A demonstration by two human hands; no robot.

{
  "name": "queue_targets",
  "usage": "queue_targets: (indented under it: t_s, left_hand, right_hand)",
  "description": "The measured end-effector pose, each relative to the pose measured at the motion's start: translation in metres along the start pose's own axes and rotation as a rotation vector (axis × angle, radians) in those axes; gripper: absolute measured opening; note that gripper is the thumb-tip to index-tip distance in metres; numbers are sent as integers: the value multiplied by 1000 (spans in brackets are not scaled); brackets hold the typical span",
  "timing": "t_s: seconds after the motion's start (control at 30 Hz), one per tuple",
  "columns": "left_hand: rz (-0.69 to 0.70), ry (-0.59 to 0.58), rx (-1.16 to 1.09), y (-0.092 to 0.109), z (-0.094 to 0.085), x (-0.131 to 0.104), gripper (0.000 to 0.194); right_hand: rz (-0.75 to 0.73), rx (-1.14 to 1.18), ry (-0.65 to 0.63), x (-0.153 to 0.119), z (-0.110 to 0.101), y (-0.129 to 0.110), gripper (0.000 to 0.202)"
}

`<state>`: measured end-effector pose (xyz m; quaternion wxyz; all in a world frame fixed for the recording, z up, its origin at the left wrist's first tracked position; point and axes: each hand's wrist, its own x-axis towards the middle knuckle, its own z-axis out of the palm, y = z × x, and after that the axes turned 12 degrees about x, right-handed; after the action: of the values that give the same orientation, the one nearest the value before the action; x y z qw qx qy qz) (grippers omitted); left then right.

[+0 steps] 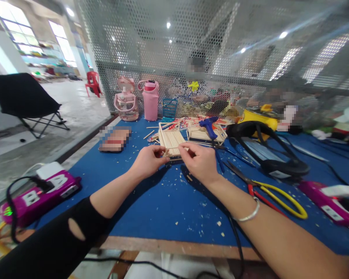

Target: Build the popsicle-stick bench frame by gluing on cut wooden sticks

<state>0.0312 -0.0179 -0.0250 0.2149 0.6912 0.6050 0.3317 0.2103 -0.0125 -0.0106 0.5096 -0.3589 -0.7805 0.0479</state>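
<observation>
Head view, my remote feed: pale slatted wooden-stick frame [172, 138] at the blue-topped desk [151, 211]. Left hand [148, 160]: fingers pinching its near left corner. Right hand [202, 162]: fingers curled at its near right edge; grip, I can't tell. Blue pistol-shaped glue gun [210, 127] beyond, to the right.

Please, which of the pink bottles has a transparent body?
The picture's left bottle: its body is clear; the right bottle looks solid pink.
</observation>
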Motion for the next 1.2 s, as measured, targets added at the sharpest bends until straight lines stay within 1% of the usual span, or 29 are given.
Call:
queue_targets:
  t_s: [0.1, 0.2, 0.23, 0.27, 0.37, 0.4, 0.43, 0.47, 0.53, 0.57, 0.6, 0.63, 0.7, 0.73, 0.77, 0.83, 0.93, 1.07, 1.13, 1.2]
  left_hand:
    - [-3, -1, -26, -1, 0, 0, 34]
    - [8, -2, -32, -1, 0, 0, 32]
    - [14, -2, -34, 0, 0, 0, 31]
    - [17, -7, -37, 0, 0, -1, 30]
    - [17, -27, -43, 2, -1, -1, 29]
    - [13, -31, -39, 2, -1, -1, 30]
    - [12, -34, -30, 2, -1, -1, 30]
    - [14, -34, -16, 1, -1, -1, 31]
    - [26, -28, 19, 0, -1, -1, 32]
    - [35, -24, 38, -1, -1, -1, 32]
    - [42, -21, 55, -2, -1, -1, 31]
    - [47, -19, 66, -2, -1, -1, 31]
    - [51, -15, 75, -3, -1, -1, 29]
    - [55, -12, 80, -3, -1, 0, 28]
    - [59, -11, 86, -4, -1, 0, 27]
    - [61, -6, 97, -4, -1, 0, 27]
    - [52, -4, 80, -3, 1, 0, 27]
    - [58, -7, 33, 0, 5, -3, 26]
    - [57, -18, 21, 4, 6, -3, 26]
    - [38, -69, 22, 8, 4, -1, 27]
  right_hand:
    - [48, 23, 133, 9, -15, 11, 19]
    - [84, 45, 209, 13, -27, 22, 18]
    - [74, 49, 204, 12, -29, 23, 17]
    - [51, 52, 171, 11, -30, 22, 16]
    - [-59, 52, -27, 7, -30, 16, 15]
    - [-80, 45, -67, 6, -30, 15, 15]
    - [-76, 37, -66, 7, -30, 15, 16]
    - [-44, 32, -27, 9, -32, 18, 16]
    - [85, 36, 84, 14, -37, 29, 15]
    - [161, 47, 97, 16, -39, 36, 15]
    - [233, 73, 55, 18, -41, 44, 17]
    - [299, 113, -37, 20, -42, 51, 21]
    - [399, 206, -276, 20, -41, 62, 27]
    - [434, 247, -372, 19, -39, 65, 27]
    - [457, 275, -435, 17, -36, 65, 27]
    - [475, 292, -476, 15, -31, 64, 25]
    - [485, 282, -478, 14, -30, 58, 21]
    - [513, 250, -482, 17, -37, 57, 17]
    - [515, 253, -506, 18, -41, 59, 15]
    - [514, 255, -543, 20, -45, 62, 14]
